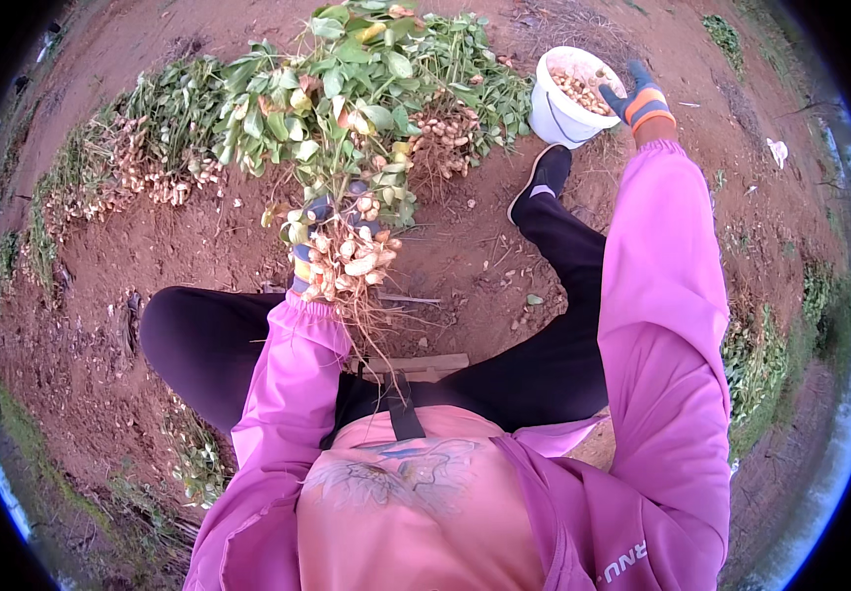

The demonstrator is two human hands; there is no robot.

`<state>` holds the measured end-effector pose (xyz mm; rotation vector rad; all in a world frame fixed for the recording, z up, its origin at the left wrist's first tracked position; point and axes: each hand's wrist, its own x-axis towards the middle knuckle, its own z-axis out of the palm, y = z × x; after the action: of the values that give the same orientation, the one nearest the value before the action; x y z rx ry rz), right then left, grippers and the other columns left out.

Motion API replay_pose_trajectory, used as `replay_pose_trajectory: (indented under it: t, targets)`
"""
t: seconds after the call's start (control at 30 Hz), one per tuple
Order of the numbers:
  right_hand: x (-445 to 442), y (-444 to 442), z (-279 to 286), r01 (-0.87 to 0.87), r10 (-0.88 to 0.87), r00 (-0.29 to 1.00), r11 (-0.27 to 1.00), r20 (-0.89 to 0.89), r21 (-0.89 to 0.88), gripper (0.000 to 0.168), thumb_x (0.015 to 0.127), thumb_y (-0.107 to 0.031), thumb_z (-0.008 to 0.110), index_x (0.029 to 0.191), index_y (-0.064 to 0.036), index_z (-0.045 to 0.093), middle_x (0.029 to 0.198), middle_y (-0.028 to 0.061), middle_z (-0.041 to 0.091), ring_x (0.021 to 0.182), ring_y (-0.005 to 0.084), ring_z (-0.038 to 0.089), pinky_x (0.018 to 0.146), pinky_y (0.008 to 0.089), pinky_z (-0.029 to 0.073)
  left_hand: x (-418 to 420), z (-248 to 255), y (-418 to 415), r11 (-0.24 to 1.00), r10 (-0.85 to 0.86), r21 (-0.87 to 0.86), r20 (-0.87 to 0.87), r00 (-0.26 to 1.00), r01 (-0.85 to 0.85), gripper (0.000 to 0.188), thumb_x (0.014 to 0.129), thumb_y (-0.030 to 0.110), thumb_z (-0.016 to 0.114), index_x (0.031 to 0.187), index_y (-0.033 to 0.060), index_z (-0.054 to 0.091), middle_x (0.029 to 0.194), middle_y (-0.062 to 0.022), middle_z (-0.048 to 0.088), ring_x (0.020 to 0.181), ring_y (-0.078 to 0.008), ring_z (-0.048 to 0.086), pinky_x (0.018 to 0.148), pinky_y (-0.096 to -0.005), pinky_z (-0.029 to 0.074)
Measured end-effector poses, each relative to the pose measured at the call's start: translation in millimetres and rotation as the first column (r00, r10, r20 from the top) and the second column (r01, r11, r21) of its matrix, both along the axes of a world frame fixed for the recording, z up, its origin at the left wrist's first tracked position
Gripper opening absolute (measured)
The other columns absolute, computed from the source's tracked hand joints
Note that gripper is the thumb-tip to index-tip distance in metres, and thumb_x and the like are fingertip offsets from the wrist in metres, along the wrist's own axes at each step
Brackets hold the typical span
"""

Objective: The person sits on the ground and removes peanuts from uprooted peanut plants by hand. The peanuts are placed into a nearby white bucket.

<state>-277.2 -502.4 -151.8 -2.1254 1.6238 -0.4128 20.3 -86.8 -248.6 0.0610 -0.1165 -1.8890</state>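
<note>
My left hand (322, 221), in a dark glove with a striped cuff, grips the stems of an uprooted peanut plant (355, 81). Its cluster of peanut pods (355, 258) and thin roots hangs over the glove and wrist, and the leaves fan out beyond. My right hand (636, 96), gloved in grey and orange, reaches to the right rim of a white plastic bucket (562, 125), fingers apart. Loose peanuts (580, 90) lie inside the bucket; a few show near the fingertips, and whether they touch the glove I cannot tell.
A row of pulled peanut plants (167, 111) with pods lies on the reddish soil (174, 251) ahead and to the left. My shoe (549, 170) rests just below the bucket. A low wooden piece (425, 363) shows between my legs. More greenery (758, 369) grows at the right.
</note>
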Motion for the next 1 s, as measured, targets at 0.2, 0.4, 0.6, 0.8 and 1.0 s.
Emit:
replay_pose_trajectory:
  t: [0.2, 0.4, 0.6, 0.8, 1.0]
  targets:
    - [39.3, 70.7, -27.4, -0.238, -0.408, 0.406, 0.817, 0.818, 0.525, 0.022, 0.081, -0.014, 0.057, 0.095, 0.003, 0.05, 0.074, 0.0126, 0.056, 0.058, 0.0222, 0.056, 0.055, 0.0309, 0.052, 3.6, -0.1, -4.1, 0.994, 0.11, 0.012, 0.04, 0.993, -0.11, 0.067, 0.074, 0.051, 0.049, 0.122, 0.0051, 0.041, 0.106, -0.0294, 0.052, 0.095, -0.0499, 0.05, 0.069, -0.0613, 0.044]
    - [99.6, 252.7, -0.6, -0.516, 0.034, 0.614, 0.774, 0.788, 0.369, 0.019, 0.081, -0.011, 0.053, 0.096, 0.0, 0.058, 0.079, 0.0036, 0.059, 0.062, 0.0099, 0.055, 0.052, 0.0217, 0.046, -2.1, 10.9, -15.1, 0.972, 0.214, 0.072, 0.11, 0.971, -0.222, 0.067, 0.076, 0.049, 0.048, 0.122, 0.0013, 0.039, 0.106, -0.0209, 0.053, 0.087, -0.042, 0.055, 0.065, -0.0527, 0.049]
    - [116.5, 323.4, -12.6, -0.638, 0.438, 0.567, 0.77, 0.698, 0.035, 0.018, 0.075, -0.01, 0.059, 0.091, -0.002, 0.059, 0.081, 0.0057, 0.058, 0.066, 0.014, 0.054, 0.059, 0.0247, 0.044, 2.8, -9.2, -17.8, 0.951, 0.267, 0.1, 0.199, 0.943, -0.291, 0.058, 0.081, 0.046, 0.04, 0.115, -0.0006, 0.045, 0.1, -0.0221, 0.055, 0.078, -0.0329, 0.057, 0.066, -0.0454, 0.051]
    - [130.4, 340.9, -29.1, -0.596, 0.542, 0.66, 0.799, 0.52, -0.075, 0.029, 0.066, -0.019, 0.067, 0.087, -0.004, 0.054, 0.081, 0.0109, 0.053, 0.071, 0.0275, 0.053, 0.064, 0.0341, 0.043, 5.3, -6.7, -15.4, 0.948, 0.313, 0.023, 0.086, 0.946, -0.316, 0.045, 0.081, 0.031, 0.037, 0.111, -0.001, 0.046, 0.107, -0.0211, 0.053, 0.093, -0.0332, 0.055, 0.082, -0.0449, 0.046]
    - [131.9, 346.5, -41.5, -0.514, 0.413, 0.723, 0.857, 0.554, 0.031, 0.025, 0.069, -0.02, 0.063, 0.086, -0.004, 0.053, 0.079, 0.0126, 0.054, 0.07, 0.0289, 0.053, 0.063, 0.0355, 0.043, -0.7, -6.5, -15.9, 0.848, 0.44, 0.123, 0.381, 0.814, -0.516, 0.026, 0.086, 0.017, 0.036, 0.1, 0.0009, 0.051, 0.093, -0.0146, 0.057, 0.082, -0.0264, 0.059, 0.07, -0.0375, 0.051]
